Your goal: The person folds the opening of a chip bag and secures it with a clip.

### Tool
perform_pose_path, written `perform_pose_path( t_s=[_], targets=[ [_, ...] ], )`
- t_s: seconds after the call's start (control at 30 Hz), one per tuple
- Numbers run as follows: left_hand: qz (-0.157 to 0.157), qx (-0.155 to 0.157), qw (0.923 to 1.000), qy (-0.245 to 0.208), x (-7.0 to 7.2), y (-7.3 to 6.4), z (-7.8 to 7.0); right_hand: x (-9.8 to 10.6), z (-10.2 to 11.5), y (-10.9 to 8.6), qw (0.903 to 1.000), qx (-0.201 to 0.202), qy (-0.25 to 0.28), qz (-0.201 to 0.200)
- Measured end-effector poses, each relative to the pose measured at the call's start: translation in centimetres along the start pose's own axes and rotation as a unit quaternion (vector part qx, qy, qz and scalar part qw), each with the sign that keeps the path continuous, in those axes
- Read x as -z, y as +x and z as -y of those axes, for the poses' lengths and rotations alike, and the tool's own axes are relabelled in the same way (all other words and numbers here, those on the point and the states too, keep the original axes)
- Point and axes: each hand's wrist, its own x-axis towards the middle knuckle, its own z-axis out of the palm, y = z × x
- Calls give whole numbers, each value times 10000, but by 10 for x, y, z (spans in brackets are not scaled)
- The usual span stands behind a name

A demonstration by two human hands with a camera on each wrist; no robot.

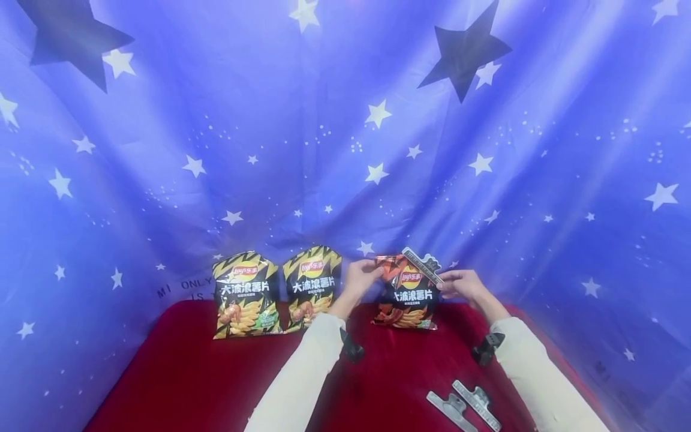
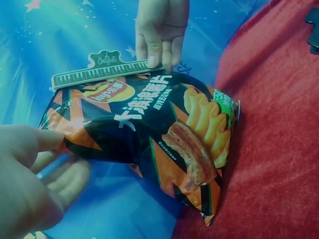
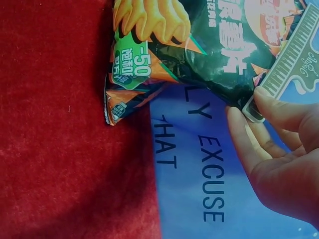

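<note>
Blue star-patterned cloth (image 1: 324, 138) hangs behind a red-covered table (image 1: 167, 372). Left of both hands stand a black-and-yellow chip bag (image 1: 246, 297) and a matching bag (image 1: 311, 288). Thumb in front, the left hand (image 1: 360, 279) pinches the left edge of a black-and-orange chip bag (image 1: 406, 305), between the hands. Across its top slants a piano-key clip (image 1: 422, 265); the right hand (image 1: 464, 289) pinches its lower end. Nearer than that hand lie two loose clips (image 1: 477, 405).

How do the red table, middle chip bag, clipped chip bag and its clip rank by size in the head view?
1. Red table
2. Middle chip bag and clipped chip bag: too alike to rank
3. Clip
</note>
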Motion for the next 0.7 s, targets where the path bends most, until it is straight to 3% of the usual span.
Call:
perform_pose_path(
  t_s=[0.27, 0.43, 0.7],
  targets=[
    [147, 239, 9995, -145, -8, -3, -3, -2, -4, -1, 9991, 106, 344, -226],
    [149, 163, 9996, -159, -11, -5, 2, -2, -9, -2, 9987, 159, 335, -359],
    [205, 33, 9997, -92, -4, -4, 8, -15, -4, 2, 9972, 150, 397, -610]
  ],
)
